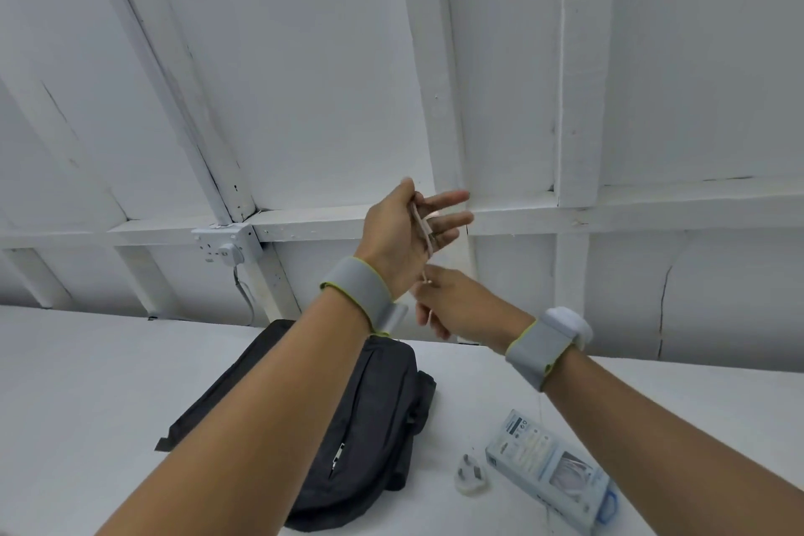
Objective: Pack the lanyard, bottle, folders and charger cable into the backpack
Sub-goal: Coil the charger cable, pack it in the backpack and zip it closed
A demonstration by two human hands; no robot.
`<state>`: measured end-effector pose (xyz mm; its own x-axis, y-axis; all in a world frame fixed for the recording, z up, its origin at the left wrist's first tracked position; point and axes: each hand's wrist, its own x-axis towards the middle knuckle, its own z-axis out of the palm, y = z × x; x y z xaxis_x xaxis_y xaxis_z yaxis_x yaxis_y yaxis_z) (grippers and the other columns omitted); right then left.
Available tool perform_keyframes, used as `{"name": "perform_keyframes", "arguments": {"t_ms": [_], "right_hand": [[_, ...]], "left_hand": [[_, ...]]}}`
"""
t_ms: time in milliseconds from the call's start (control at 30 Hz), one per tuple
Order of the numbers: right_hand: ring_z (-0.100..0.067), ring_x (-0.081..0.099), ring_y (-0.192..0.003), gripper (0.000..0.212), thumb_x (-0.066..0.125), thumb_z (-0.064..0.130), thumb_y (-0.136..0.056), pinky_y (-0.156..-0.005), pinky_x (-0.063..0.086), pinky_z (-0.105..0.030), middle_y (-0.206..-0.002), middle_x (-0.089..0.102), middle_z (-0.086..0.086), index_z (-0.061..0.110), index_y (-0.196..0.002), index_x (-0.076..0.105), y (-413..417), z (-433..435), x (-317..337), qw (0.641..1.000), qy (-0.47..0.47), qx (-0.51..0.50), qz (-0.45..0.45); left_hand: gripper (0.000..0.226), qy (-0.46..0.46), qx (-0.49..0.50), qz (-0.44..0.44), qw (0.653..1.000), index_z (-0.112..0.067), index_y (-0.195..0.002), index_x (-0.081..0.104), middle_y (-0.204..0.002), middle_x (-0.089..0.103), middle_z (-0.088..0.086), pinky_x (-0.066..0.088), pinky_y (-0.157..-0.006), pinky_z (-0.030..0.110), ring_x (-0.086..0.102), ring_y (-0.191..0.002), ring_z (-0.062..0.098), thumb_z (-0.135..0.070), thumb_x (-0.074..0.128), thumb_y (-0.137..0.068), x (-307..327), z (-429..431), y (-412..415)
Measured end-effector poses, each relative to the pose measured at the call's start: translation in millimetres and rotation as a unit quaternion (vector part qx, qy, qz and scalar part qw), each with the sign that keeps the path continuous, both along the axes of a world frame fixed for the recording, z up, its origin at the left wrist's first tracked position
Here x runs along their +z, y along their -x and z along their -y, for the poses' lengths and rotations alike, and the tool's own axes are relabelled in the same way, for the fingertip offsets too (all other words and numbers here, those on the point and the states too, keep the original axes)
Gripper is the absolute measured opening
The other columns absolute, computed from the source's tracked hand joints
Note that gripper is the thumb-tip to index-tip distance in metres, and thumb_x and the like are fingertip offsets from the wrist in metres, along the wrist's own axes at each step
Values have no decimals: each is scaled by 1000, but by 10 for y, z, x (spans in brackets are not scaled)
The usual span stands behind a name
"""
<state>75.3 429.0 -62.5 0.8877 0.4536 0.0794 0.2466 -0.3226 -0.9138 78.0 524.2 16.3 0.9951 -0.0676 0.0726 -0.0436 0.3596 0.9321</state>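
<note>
Landmark: the backpack (370,426), dark grey, lying flat on the white table (87,383), zip closed on the face you see.

1. Cable box (550,466): pale blue carton with a clear window, flat on the table to the right of the backpack, near your right forearm.
2. Plug (471,479): small white piece, on the table between the backpack and the box, touching neither.
3. Your right hand (461,305): raised above the backpack's far right corner, fingers pinched on the lower run of the charger cable (423,226). A grey wristband (539,355) with a white unit sits at the wrist.
4. Your left hand (409,231): just above the right hand, higher over the backpack, palm turned inward, fingers spread and half open, with the pale pink cable lying across the palm, its top held under the thumb. A grey wristband (361,289) sits at this wrist too.
5. Wall socket (228,246): white, on the panelled wall beyond the backpack to its left, with a cord hanging down behind the table.
</note>
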Motion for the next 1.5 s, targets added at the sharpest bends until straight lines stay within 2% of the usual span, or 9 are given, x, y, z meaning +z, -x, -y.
{"name": "perform_keyframes", "arguments": {"t_ms": [233,367,467,600,800,967,1100,1267,1500], "right_hand": [[-14,50,-50,29,52,11,-88,-53,44,-25,-91,74,-1,11,-115,62,69,165,112,997,65,41,-14],[-19,51,-56,19,64,13,-83,-61,45,-30,-99,75,-9,15,-101,70,-20,339,147,987,150,54,6],[-10,54,-57,14,65,16,-86,-60,44,-20,-86,76,4,21,-100,69,-97,477,174,985,156,47,58],[6,55,-55,20,58,38,-95,-59,41,-14,-72,69,9,20,-95,69,-185,475,54,979,107,-43,169],[-17,56,-56,21,36,23,-102,-57,45,-26,-71,60,-3,27,-90,53,-76,126,-262,997,46,-49,42],[-21,57,-65,33,33,19,-99,-64,46,-30,-91,53,-4,9,-128,47,215,-158,-202,983,169,68,7],[-20,55,-64,23,41,22,-100,-58,44,-29,-69,53,-2,9,-108,58,370,-165,33,969,204,138,23],[-18,58,-102,31,40,22,-97,-91,46,-34,-108,68,6,22,-108,69,232,87,207,956,252,105,108],[-11,55,-92,18,52,35,-94,-93,34,-42,-85,59,19,31,-97,69,53,179,165,932,259,2,255]], "left_hand": [[40,-526,58,58,847,-8,-111,46,-124,63,10,50,-87,44,65,-101,31,-43,30,-103,-508,-238,-119],[37,-724,-25,6,690,-7,-99,51,-98,69,16,43,-59,33,63,-78,35,-38,31,-103,-624,-309,-27],[60,-604,-92,-118,783,-9,-77,55,-55,53,6,39,-49,26,41,-42,22,-58,27,-98,-583,-370,104],[45,-334,-144,-155,918,-18,-59,37,-53,17,0,19,-42,21,10,-42,15,-47,41,-94,-373,-389,201],[35,-54,-69,-70,994,-17,-66,38,-52,33,2,36,-44,26,29,-37,16,-28,39,-99,-184,-222,123],[19,-60,96,-53,992,-9,-83,44,-67,52,9,49,-63,37,49,-48,23,-18,43,-100,-359,-108,-29],[32,-364,136,8,921,-3,-117,37,-102,62,8,46,-78,33,66,-77,17,-32,36,-103,-582,-227,-7],[67,-559,-2,10,829,-9,-73,46,-63,56,5,43,-62,31,53,-55,22,-62,14,-98,-601,-418,144],[78,-490,-94,-91,862,-13,-66,42,-52,28,1,21,-44,26,19,-41,17,-82,12,-85,-667,-491,181]]}}
